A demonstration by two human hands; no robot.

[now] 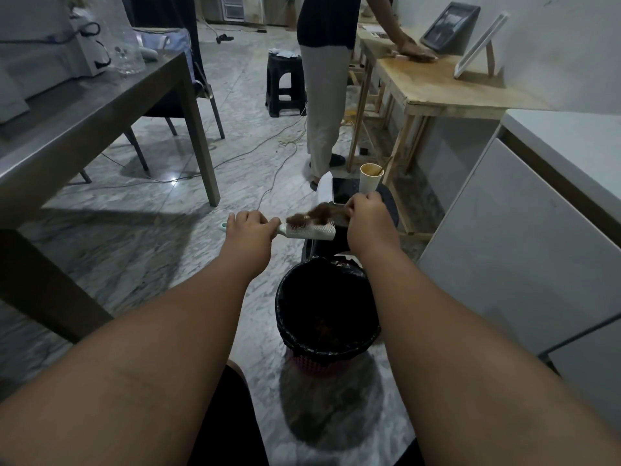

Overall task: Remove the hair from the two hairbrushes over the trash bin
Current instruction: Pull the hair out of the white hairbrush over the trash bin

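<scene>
The left hand (pixel 250 227) wraps its fingers round the handle of the white hairbrush (pixel 311 231), just past the far side of the trash bin (pixel 281 307). The right hand (pixel 366 213) pinches the brown hair (pixel 317 213) on the bristles. The hair looks soft and light, so grab the clump's edge.

Home, perhaps — wooden table (pixel 447 84), framed picture (pixel 449 26)

Dim indoor light, soft shadows, wide-angle edge distortion
</scene>
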